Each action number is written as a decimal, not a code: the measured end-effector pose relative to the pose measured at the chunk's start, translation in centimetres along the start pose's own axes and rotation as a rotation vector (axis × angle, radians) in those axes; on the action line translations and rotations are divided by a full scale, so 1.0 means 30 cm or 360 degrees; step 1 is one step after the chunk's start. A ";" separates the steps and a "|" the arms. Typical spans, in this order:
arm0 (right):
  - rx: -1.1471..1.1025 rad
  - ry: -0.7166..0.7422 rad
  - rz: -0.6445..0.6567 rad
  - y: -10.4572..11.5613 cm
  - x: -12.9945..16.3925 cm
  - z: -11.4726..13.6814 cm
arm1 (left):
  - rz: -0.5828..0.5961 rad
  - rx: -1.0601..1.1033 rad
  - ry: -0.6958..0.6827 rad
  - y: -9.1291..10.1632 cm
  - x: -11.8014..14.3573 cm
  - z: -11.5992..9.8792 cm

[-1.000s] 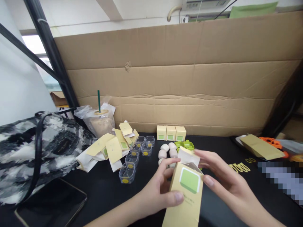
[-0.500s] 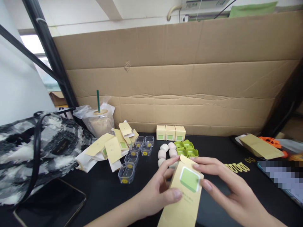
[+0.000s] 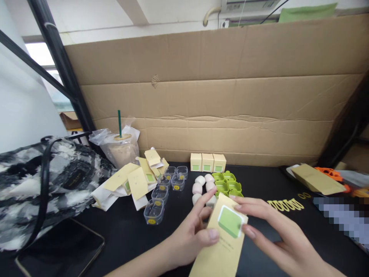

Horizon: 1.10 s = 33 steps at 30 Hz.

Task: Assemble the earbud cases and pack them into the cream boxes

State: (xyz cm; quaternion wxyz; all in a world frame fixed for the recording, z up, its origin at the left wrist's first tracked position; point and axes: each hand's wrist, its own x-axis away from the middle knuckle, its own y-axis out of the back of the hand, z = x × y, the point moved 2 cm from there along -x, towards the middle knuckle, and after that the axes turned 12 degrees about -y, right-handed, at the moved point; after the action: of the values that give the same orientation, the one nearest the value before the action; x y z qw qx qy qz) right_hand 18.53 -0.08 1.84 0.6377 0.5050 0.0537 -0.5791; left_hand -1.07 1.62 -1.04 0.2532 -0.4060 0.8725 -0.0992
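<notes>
A pale yellow folding carton (image 3: 223,246) with a green square print is tilted toward me at the lower middle. My left hand (image 3: 191,232) grips its left side, with the thumb on the front face and the index finger raised past the top edge. My right hand (image 3: 276,231) pinches the carton's upper right edge between thumb and fingers. Just behind the carton lie several whitish rounded pieces (image 3: 197,188) and several green cup-like pieces (image 3: 229,177), some partly hidden by my hands and the carton.
Small clear plastic tubs (image 3: 154,211) with yellow stickers stand left of centre, beside flattened cartons (image 3: 138,182). Three small boxes (image 3: 207,162) line the back. Yellow rings (image 3: 285,205) lie right, a dark tablet-like object (image 3: 60,248) and fluffy bag (image 3: 72,173) left, a bagged drink (image 3: 123,150) behind.
The carton has shifted slightly left and down. Its top flap, visible earlier, no longer shows clearly. My left index finger is lifted off the top corner; my right hand has shifted slightly.
</notes>
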 end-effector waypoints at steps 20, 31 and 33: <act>0.0098 0.0234 -0.0056 -0.004 0.008 0.035 | -0.0059 -0.0032 0.0043 0.018 -0.003 0.007; 0.0056 -0.0098 -0.0414 -0.029 0.026 -0.010 | -0.0282 0.0437 0.0021 -0.012 -0.019 -0.094; 0.0038 -0.0121 -0.0387 -0.041 0.022 -0.009 | -0.0226 0.0479 -0.0027 -0.010 -0.017 -0.090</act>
State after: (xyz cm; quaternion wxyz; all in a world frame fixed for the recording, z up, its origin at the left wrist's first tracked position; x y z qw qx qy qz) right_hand 17.90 -0.12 0.58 0.5583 0.4800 0.0833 -0.6715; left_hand -1.99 1.73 1.55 0.3110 -0.4248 0.8147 -0.2429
